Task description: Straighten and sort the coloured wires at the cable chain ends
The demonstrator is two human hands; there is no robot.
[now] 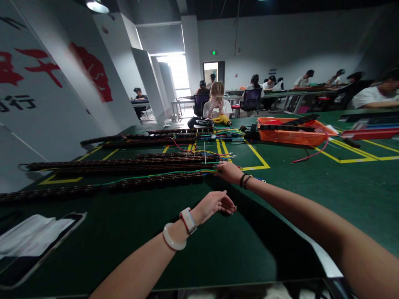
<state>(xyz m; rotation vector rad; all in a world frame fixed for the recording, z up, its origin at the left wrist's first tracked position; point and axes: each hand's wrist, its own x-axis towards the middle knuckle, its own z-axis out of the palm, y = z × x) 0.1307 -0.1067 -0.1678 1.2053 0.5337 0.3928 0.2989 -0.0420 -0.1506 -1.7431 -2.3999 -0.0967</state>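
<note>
My right hand [228,171] reaches forward over the green table [296,182] and rests at the right end of a long dark strip [124,185], its fingers curled at the coloured wires [215,166] there. What the fingers grip is hidden. My left hand [215,204] hovers above the table nearer to me, fingers loosely extended and apart, holding nothing. A white bangle and a watch sit on the left wrist, dark bead bracelets on the right wrist.
Several more long dark strips [131,160] lie across the table to the left. An orange tray [293,132] stands at the back right, a red cable [311,154] beside it. A white sheet in a sleeve [31,236] lies near left. People sit at tables behind, one [217,106] facing me.
</note>
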